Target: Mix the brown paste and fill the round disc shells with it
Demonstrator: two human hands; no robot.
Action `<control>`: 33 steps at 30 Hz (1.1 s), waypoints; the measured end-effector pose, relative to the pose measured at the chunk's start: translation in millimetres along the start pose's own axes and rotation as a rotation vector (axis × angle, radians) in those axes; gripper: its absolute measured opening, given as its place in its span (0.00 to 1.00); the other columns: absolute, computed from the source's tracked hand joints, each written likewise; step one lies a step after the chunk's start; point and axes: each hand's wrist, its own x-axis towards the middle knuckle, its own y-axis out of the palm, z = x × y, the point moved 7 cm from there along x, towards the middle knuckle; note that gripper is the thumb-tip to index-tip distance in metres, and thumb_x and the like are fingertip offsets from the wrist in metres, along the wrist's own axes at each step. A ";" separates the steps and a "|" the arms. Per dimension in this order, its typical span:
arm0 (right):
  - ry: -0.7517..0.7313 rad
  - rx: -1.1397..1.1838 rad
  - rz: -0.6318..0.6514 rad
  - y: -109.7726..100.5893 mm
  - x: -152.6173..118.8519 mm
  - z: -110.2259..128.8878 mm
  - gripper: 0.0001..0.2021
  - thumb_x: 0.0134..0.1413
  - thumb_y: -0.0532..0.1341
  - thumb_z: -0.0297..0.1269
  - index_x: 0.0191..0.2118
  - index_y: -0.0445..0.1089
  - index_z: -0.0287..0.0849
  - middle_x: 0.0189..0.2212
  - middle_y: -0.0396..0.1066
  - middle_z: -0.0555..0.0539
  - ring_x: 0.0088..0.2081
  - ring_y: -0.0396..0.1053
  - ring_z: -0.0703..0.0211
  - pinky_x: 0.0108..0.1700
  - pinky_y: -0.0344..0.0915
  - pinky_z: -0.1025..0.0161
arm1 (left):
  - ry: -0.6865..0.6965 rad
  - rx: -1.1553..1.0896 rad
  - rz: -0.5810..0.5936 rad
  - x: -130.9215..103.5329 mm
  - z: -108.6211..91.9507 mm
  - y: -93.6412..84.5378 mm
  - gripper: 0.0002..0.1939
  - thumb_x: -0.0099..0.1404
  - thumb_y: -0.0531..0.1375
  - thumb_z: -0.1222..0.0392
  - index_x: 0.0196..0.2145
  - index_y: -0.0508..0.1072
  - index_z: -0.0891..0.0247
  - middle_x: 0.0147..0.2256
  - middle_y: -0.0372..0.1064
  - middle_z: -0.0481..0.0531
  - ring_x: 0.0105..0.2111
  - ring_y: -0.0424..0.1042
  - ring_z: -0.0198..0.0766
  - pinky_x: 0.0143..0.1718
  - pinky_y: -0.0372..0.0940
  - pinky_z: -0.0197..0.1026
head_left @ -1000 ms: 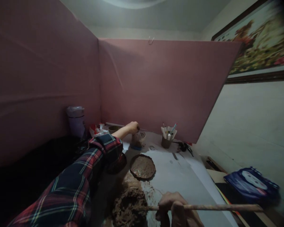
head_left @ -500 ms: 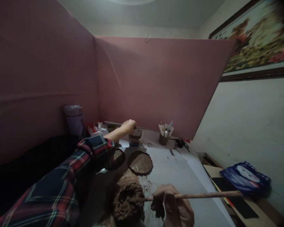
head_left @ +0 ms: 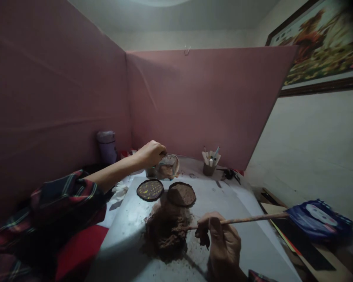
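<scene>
My left hand [head_left: 153,153] reaches over the far side of the table, closed on the rim of a clear plastic container [head_left: 168,166], which looks tilted. My right hand [head_left: 222,239] grips a long wooden stick [head_left: 253,218], whose left end touches a mound of brown, mud-like material [head_left: 167,235]. A small dark piece hangs by the right fingers. Beyond the mound lie two round dark-rimmed discs: one with yellow specks [head_left: 150,190], the other filled with brown material [head_left: 181,194].
A grey cup of pens [head_left: 209,168] stands at the back, beside a black object [head_left: 231,174]. A lilac bottle [head_left: 107,147] is at the back left. A blue pouch [head_left: 319,219] lies at the right. Pink panels [head_left: 206,102] enclose the back and left.
My left hand has drawn the clear container up into a tilt, and the left sleeve has moved left, uncovering the speckled disc. The view has shifted slightly.
</scene>
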 end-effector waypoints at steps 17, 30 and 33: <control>-0.130 0.019 -0.029 -1.8 0.6 6.4 0.17 0.61 0.54 0.42 0.25 0.69 0.40 0.16 0.63 0.51 0.17 0.59 0.66 0.17 0.55 0.69 | 0.372 0.391 0.019 -99.1 -83.7 -6.5 0.07 0.60 0.52 0.74 0.30 0.68 0.68 0.25 0.68 0.52 0.21 0.68 0.36 0.20 0.58 0.37; -0.293 -0.057 0.046 13.6 10.6 68.9 0.06 0.59 0.57 0.32 0.33 0.70 0.44 0.22 0.68 0.52 0.21 0.65 0.66 0.21 0.61 0.69 | 0.220 0.211 0.039 -101.9 -67.4 3.2 0.09 0.60 0.52 0.74 0.31 0.70 0.68 0.27 0.71 0.52 0.26 0.71 0.36 0.26 0.62 0.36; -0.403 -0.272 0.256 37.9 14.3 62.8 0.07 0.55 0.59 0.26 0.37 0.72 0.45 0.27 0.71 0.50 0.28 0.69 0.63 0.30 0.66 0.66 | 0.226 0.206 0.032 -100.7 -70.1 2.9 0.07 0.61 0.52 0.72 0.31 0.70 0.68 0.27 0.71 0.52 0.26 0.71 0.37 0.25 0.62 0.36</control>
